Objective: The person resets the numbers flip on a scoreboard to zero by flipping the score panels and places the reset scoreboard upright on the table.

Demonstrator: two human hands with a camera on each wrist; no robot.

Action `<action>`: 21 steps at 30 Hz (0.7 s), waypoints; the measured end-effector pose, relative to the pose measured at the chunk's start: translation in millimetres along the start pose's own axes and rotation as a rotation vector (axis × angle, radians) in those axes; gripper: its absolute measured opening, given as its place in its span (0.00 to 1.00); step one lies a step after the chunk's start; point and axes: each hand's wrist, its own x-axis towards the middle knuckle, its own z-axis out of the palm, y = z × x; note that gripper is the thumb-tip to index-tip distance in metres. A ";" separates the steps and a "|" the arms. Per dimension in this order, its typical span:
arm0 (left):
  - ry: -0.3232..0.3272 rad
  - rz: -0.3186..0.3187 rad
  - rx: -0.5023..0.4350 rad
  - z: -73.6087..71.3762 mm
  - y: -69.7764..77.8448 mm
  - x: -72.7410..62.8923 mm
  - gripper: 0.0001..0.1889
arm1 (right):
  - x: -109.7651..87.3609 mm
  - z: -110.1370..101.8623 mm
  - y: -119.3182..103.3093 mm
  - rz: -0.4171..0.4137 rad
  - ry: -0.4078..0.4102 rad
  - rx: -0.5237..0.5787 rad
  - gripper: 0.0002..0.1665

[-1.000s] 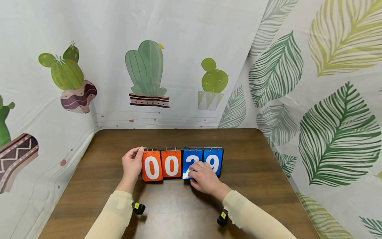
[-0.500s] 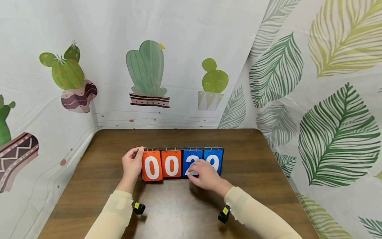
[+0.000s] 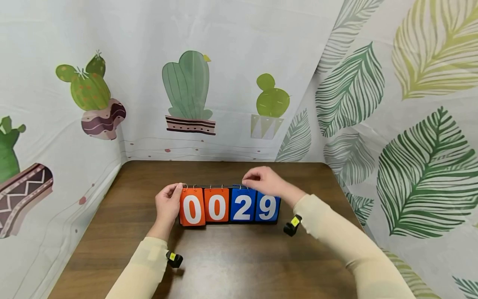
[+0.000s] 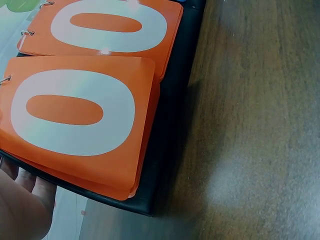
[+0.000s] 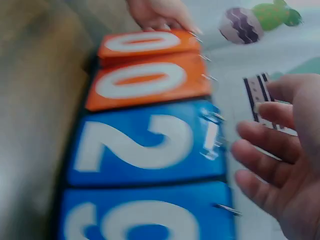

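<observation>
A black flip scoreboard [image 4: 172, 115] leans upright on the table, its ringed number cards reading 0, 0, 2, 9. The left pair, an outer orange 0 card [image 3: 192, 207] and an inner orange 0 card [image 3: 217, 205], sit beside the blue 2 card [image 3: 242, 206] and the blue 9 card [image 3: 267, 208]. My left hand [image 3: 168, 204] grips the board's upper left edge, thumb in front and fingers behind. Above the top edge by the 2 card's rings is my right hand [image 3: 267, 181], fingers loosely bent. In the right wrist view nothing lies between those fingers, and a gap separates them from the cards.
The brown wooden table [image 3: 224, 265] extends in front of the board and to both sides. Behind it hangs a white cloth [image 3: 231, 74] printed with cacti, and a leaf-patterned cloth [image 3: 422, 166] hangs on the right. Each wrist wears a small black camera [image 3: 174, 259].
My right hand has left the lower part of the 2 card and risen to the board's top edge. The 2 and most of the 9 are now uncovered. My left hand keeps its grip.
</observation>
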 end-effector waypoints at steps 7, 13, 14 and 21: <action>-0.002 0.002 0.006 -1.4 0.5 -0.7 0.20 | 35.0 -37.0 12.5 0.247 -0.258 0.112 0.19; -0.012 0.028 -0.016 -0.8 0.0 -1.1 0.19 | 50.0 -40.8 32.5 0.421 -0.345 0.120 0.26; -0.008 0.027 -0.016 -0.7 -0.1 -1.2 0.18 | 51.9 -39.3 35.2 0.439 -0.362 0.115 0.26; -0.005 0.022 -0.011 -1.3 -1.2 -1.2 0.20 | 66.9 -21.4 47.3 0.522 -0.503 0.058 0.26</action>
